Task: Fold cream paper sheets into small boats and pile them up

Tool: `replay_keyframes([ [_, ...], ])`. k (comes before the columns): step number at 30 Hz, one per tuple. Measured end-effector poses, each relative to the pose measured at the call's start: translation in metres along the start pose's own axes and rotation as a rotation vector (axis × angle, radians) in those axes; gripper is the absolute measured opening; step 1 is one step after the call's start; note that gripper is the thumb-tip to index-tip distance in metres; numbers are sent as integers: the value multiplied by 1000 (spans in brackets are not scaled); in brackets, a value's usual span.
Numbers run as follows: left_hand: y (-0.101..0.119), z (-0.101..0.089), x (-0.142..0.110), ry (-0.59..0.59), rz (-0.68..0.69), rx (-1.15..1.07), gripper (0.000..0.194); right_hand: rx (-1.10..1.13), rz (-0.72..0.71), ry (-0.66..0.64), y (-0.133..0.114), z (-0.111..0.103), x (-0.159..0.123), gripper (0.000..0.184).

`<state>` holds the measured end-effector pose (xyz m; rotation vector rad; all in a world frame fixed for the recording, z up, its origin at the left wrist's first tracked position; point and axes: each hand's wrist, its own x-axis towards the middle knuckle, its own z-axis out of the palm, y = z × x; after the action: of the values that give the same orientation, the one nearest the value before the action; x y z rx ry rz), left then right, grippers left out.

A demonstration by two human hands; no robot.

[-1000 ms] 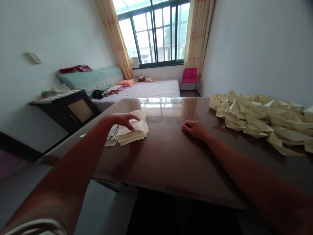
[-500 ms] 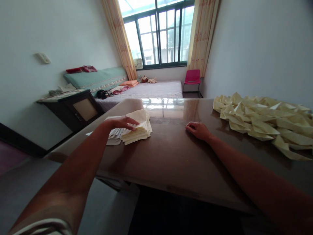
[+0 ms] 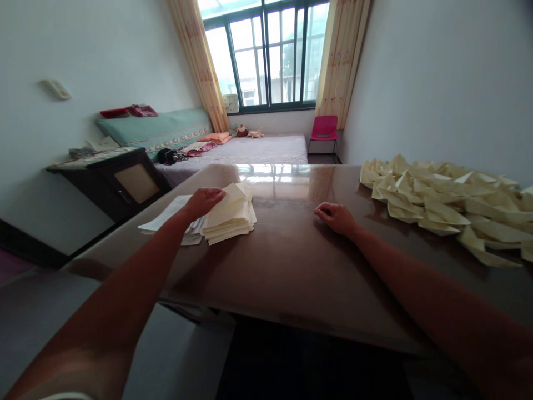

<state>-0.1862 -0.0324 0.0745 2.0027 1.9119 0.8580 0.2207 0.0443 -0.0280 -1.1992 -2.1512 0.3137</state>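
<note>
Clock positions from the middle of the table. Table (image 3: 283, 278): brown, glossy, bearing all papers listed. Clock (image 3: 230, 103), at 11 o'clock by the window (image 3: 266, 61): square, pale; dial marks too small to read. Cream paper stack (image 3: 230, 219), 10 o'clock: loose sheets, edges uneven, top sheet askew. Left hand (image 3: 205, 202), 10 o'clock: fingers drawn together at the stack's far left corner; whether a sheet is pinched cannot be told. White papers (image 3: 164, 214), between 9 and 10 o'clock: beside the stack, partly hidden by the left forearm. Right hand (image 3: 336, 218), 2 o'clock: resting on the table, loosely curled, small gap at the thumb, nothing visible in it. Folded cream papers (image 3: 441, 203), between 2 and 3 o'clock: heaped, cut off by the frame edge.
</note>
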Motion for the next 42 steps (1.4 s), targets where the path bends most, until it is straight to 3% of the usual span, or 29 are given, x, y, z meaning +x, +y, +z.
replay_keyframes([
  [3,46,31,-5,151,259,298,43,53,64,227,-6,-6,3,33],
  [6,99,79,-25,17,540,539,28,187,166,348,-11,-18,11,36],
  [9,134,127,-49,-180,890,657,24,328,221,185,-13,-34,20,35],
  [12,146,153,-60,-236,1018,657,24,345,200,1,-17,-56,21,34],
  [16,146,154,-48,-283,867,519,25,438,26,-687,-23,-82,9,49],
  [18,144,148,-36,-302,760,447,29,398,-68,-818,-24,-84,4,56],
  [22,133,139,-14,-341,580,165,34,245,-152,-710,-16,-65,5,40],
  [24,122,135,-5,-409,476,-132,43,264,-51,-676,-10,-54,8,41],
  [27,100,131,4,-569,179,-616,58,351,119,-604,-3,-44,9,45],
  [29,88,134,8,-606,87,-747,57,385,167,-548,-2,-40,7,46],
  [32,80,148,10,-465,45,-659,60,322,153,-431,-4,-32,3,44],
  [37,87,166,10,-164,90,-283,72,61,138,-111,-18,-16,-4,26],
  [40,92,162,8,-125,133,-197,76,40,189,-78,-23,-15,-8,53],
  [42,92,158,5,-175,188,-190,65,74,189,-85,-23,-17,-9,63],
])
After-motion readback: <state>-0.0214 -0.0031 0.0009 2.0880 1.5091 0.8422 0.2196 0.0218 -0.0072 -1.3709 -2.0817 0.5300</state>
